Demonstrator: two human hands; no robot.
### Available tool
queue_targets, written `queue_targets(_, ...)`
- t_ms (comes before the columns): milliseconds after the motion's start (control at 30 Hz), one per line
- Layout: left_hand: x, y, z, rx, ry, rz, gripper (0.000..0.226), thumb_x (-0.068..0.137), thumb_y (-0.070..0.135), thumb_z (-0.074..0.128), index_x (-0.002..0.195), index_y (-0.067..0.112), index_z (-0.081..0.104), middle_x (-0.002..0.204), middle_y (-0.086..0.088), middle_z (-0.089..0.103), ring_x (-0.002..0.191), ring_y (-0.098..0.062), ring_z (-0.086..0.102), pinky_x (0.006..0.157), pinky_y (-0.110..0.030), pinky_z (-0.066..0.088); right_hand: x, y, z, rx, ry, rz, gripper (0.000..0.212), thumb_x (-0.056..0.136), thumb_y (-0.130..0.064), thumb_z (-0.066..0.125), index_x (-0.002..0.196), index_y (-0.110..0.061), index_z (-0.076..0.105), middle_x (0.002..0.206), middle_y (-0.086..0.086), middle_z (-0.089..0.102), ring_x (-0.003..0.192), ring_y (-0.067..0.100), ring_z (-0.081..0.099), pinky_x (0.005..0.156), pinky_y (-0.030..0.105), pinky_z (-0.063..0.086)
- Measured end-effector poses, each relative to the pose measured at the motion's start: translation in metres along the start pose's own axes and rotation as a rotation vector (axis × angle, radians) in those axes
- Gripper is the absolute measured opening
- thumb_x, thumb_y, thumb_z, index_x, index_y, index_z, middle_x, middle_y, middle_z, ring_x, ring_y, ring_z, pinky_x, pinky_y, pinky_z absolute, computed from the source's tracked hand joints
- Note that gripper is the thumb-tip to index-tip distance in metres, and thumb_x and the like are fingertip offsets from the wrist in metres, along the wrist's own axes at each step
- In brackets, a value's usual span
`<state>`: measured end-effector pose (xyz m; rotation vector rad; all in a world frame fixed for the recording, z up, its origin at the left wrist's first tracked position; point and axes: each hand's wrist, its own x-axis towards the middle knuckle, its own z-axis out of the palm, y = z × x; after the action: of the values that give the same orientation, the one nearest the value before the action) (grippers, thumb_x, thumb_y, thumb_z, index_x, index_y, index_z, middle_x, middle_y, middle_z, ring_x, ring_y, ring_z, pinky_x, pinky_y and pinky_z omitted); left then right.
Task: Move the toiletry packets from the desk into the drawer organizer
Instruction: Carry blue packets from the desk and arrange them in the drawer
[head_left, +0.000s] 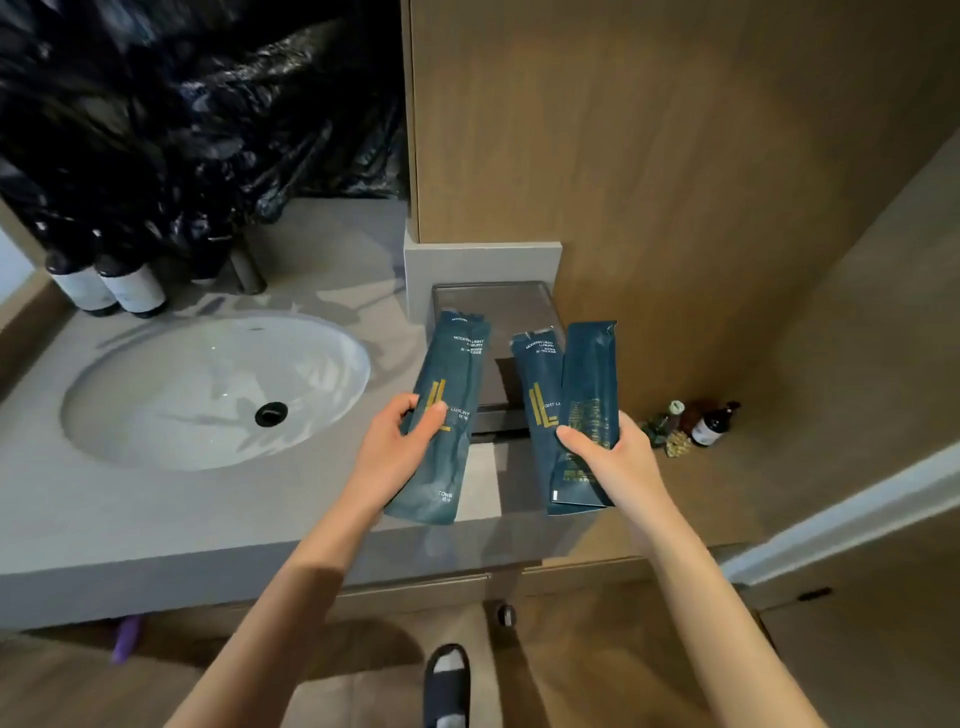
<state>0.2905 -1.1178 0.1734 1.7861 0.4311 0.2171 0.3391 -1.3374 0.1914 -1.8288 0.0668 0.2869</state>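
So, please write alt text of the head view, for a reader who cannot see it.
Above a grey counter, the left hand holds one dark teal packet and the right hand holds two more packets, in front of a clear drawer organizer. A white sink lies to the left.

The dark teal packets (449, 374) pinched in the fingers (434, 415) look like matt foil-ish plastic with metallic gold print, a bit crinkly. Countertop (156, 509) under the fingers is smooth matt grey stone. Sink (208, 389) is glossy white ceramic. Wall panel (675, 156) beyond the fingertips is matt wood grain. Black bag (182, 104) is shiny crumpled plastic.
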Motion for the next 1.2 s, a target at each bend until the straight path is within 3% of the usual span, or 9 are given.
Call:
queue_targets(100,0.038,-0.002,0.012,0.081,0.012,0.013,0.019,0.092,0.03,0.057,0.09,0.012,0.062,0.077,0.006,0.061,0.071,-0.011,0.055,0.067,-0.023,0.041,0.045,-0.004,0.009,-0.058,-0.019,0.009,0.07,0.075,-0.042,0.074,0.134,-0.018,0.045,0.128,0.001,0.059,0.117,0.021,0.057,0.097,0.044,0.05)
queue_targets(167,0.063,-0.004,0.018,0.124,0.004,0.02,0.016,0.092,0.031,0.056,0.091,0.016,0.062,0.079,0.009,0.063,0.073,-0.007,0.058,0.066,-0.021,0.042,0.074,-0.007,0.015,-0.085,-0.019,0.002,0.072,0.076,-0.04,0.074,0.136,-0.018,0.041,0.132,0.002,0.056,0.12,0.023,0.055,0.101,0.049,0.047)
queue_targets(367,0.134,-0.008,0.038,0.218,-0.015,0.026,0.017,0.091,0.03,0.058,0.095,0.014,0.06,0.091,-0.003,0.067,0.084,-0.021,0.061,0.078,-0.035,0.047,0.143,-0.013,0.029,-0.191,-0.014,-0.057,0.055,0.081,-0.029,0.073,0.126,-0.019,0.043,0.105,-0.01,0.061,0.108,0.019,0.059,0.096,0.042,0.049)
queue_targets(533,0.164,-0.022,0.05,0.392,-0.006,0.152,0.016,0.087,0.029,0.063,0.095,0.016,0.059,0.089,-0.003,0.068,0.074,-0.021,0.059,0.071,-0.036,0.049,0.173,-0.007,0.038,-0.311,-0.02,-0.12,0.067,0.082,-0.031,0.072,0.138,-0.016,0.039,0.118,-0.001,0.064,0.109,0.02,0.06,0.093,0.037,0.05)
queue_targets(667,0.17,-0.035,0.056,0.672,0.081,0.219,0.034,0.083,0.043,0.064,0.111,0.023,0.06,0.11,-0.003,0.059,0.1,-0.026,0.05,0.086,-0.039,0.044,0.183,0.003,0.039,-0.572,-0.017,-0.266,0.081,0.085,-0.033,0.068,0.15,-0.015,0.024,0.131,0.005,0.058,0.115,0.023,0.058,0.092,0.037,0.051)
queue_targets(800,0.164,-0.03,0.061,0.836,0.163,0.244,0.049,0.083,0.048,0.062,0.126,0.029,0.052,0.121,-0.001,0.054,0.11,-0.027,0.045,0.088,-0.039,0.037,0.185,0.008,0.033,-0.841,0.03,-0.333,0.084,0.089,-0.05,0.054,0.153,-0.013,0.012,0.142,0.009,0.037,0.126,0.026,0.037,0.103,0.039,0.04)
queue_targets(900,0.155,-0.024,0.061,0.838,0.21,0.295,0.051,0.084,0.046,0.061,0.131,0.028,0.051,0.127,-0.002,0.053,0.115,-0.028,0.045,0.091,-0.042,0.038,0.182,0.007,0.023,-0.85,0.014,-0.42,0.07,0.091,-0.053,0.048,0.149,-0.021,0.024,0.147,0.007,0.03,0.127,0.025,0.029,0.103,0.039,0.031)
queue_targets(1033,0.124,-0.012,0.064,0.787,0.3,0.356,0.044,0.086,0.042,0.059,0.128,0.027,0.056,0.128,-0.001,0.057,0.116,-0.026,0.05,0.094,-0.042,0.043,0.172,0.009,0.002,-0.834,-0.017,-0.645,0.04,0.09,-0.037,0.059,0.127,-0.021,0.057,0.141,0.006,0.043,0.122,0.028,0.037,0.095,0.041,0.036)
queue_targets(1200,0.058,-0.01,0.078,0.635,0.438,0.409,0.026,0.087,0.022,0.065,0.112,0.017,0.064,0.101,0.004,0.061,0.094,-0.014,0.052,0.086,-0.026,0.041,0.153,0.023,-0.029,-0.855,-0.19,-0.793,0.031,0.09,-0.032,0.06,0.119,-0.025,0.065,0.142,-0.001,0.049,0.126,0.024,0.037,0.101,0.043,0.036)
